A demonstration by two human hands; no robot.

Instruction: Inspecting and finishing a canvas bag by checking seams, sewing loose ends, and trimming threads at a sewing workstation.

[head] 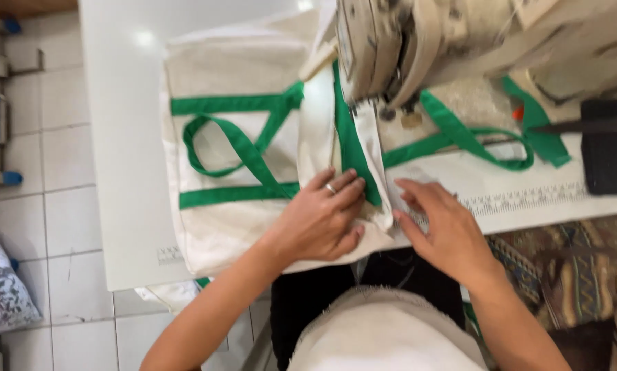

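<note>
Cream tote bag (233, 137) with green handle straps (243, 148) lies flat on white table (116, 137). Left hand (322, 220), fingers flat, presses green trim (353, 151). Right hand (446, 230), open, pins the folded edge. Sewing machine (418, 48) right above. Step: aligning seam; feed needs steady pressure, judging.

A white rectangular worktable (123, 137) stands on a floor of pale square tiles (54, 227). At the table's near edge a printed measuring strip (521, 200) runs along the surface. A black boxy object (609, 144) sits at the right edge of the view, on the table. Below it hangs a patterned woven cloth in brown and blue (569, 275). A grey-and-white patterned cushion (3, 288) lies on the floor at the far left.
</note>
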